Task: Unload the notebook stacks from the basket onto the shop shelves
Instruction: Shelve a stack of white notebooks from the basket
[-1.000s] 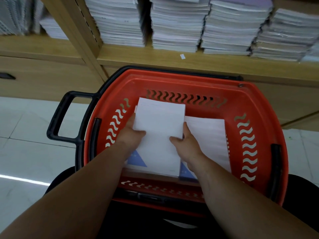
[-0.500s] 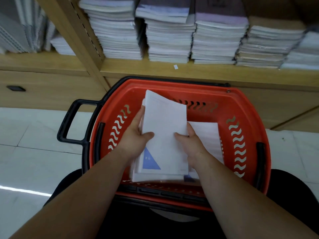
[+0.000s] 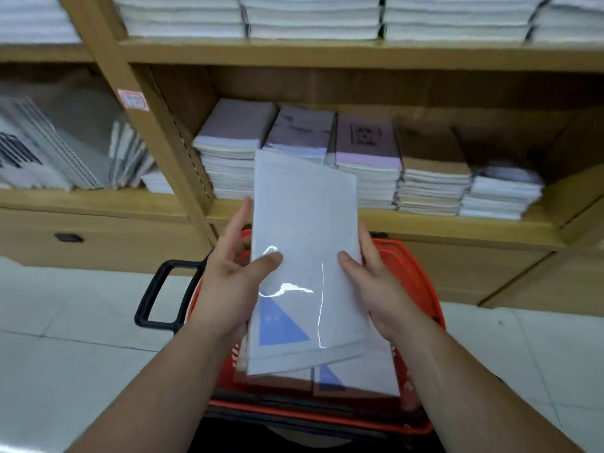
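Note:
A plastic-wrapped stack of white notebooks with a blue triangle on its cover is held up above the red basket, in front of the lower shelf. My left hand grips its left edge, thumb on the cover. My right hand grips the right edge the same way. More white notebooks lie in the basket under the raised stack, partly hidden by it.
The wooden lower shelf carries several piles of notebooks, with a low pile at its right end. An upper shelf is packed with stacks. Spiral-bound books fill the left bay. The basket's black handle sticks out left over the tiled floor.
Both hands have lifted the wrapped stack out of the basket and up toward the lower shelf. My view has tilted upward, showing more of the shelves.

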